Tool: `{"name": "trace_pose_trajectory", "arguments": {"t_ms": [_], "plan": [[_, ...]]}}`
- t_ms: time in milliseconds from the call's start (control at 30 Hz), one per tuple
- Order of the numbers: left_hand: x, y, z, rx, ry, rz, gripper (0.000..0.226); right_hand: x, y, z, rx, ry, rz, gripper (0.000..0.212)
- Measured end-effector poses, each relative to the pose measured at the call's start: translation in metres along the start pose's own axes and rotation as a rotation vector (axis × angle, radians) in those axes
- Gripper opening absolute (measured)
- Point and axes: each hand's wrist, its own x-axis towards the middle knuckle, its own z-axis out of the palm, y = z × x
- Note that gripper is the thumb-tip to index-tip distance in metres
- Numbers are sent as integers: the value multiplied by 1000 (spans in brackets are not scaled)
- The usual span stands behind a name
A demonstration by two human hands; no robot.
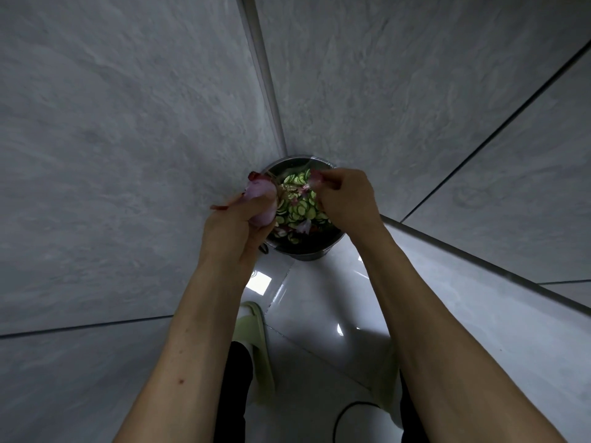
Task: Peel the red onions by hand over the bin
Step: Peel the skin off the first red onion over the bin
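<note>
My left hand grips a red onion, pale purple where its skin is off, with a dark red scrap at its top end. It is held over the left rim of a round metal bin. My right hand pinches a strip of purple onion skin above the bin's right side. Inside the bin lie several green cucumber slices and bits of onion peel.
The bin stands in a corner between two grey tiled walls. Glossy white floor tiles lie below my arms. A pale green slipper and a black cable are on the floor near my legs.
</note>
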Motion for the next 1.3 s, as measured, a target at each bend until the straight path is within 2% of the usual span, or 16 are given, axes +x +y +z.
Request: {"name": "trace_pose_trajectory", "arguments": {"t_ms": [100,167,300,367,433,600,833,967,1167,1233,1300], "plan": [[0,0,0,40,-26,17,17,1,-2,2,-61,-121,-21,21],[0,0,0,65,-60,53,17,-3,-9,-1,-44,-151,-22,28],[-2,3,-1,83,-118,126,20,-14,-24,-11,113,-191,-25,31],[-3,6,-2,72,-148,133,30,-19,-31,-19,177,-240,-46,25],[-4,7,-3,79,-187,128,49,-24,-33,-21,209,-257,-135,12],[-7,7,1,-7,-234,75,52,-29,-31,-17,319,-135,-220,20],[-12,3,9,-44,-188,54,43,-23,-30,-10,284,3,-202,11],[-13,0,14,-104,-134,30,36,-28,-34,-2,413,39,-43,19],[-14,-4,18,-170,-63,-11,51,-27,-38,8,851,-4,427,24],[-15,-7,20,-184,-68,-5,49,-27,-38,10,961,-48,495,27],[-14,-10,20,-207,-87,17,59,-29,-40,7,1077,-103,525,27]]}}
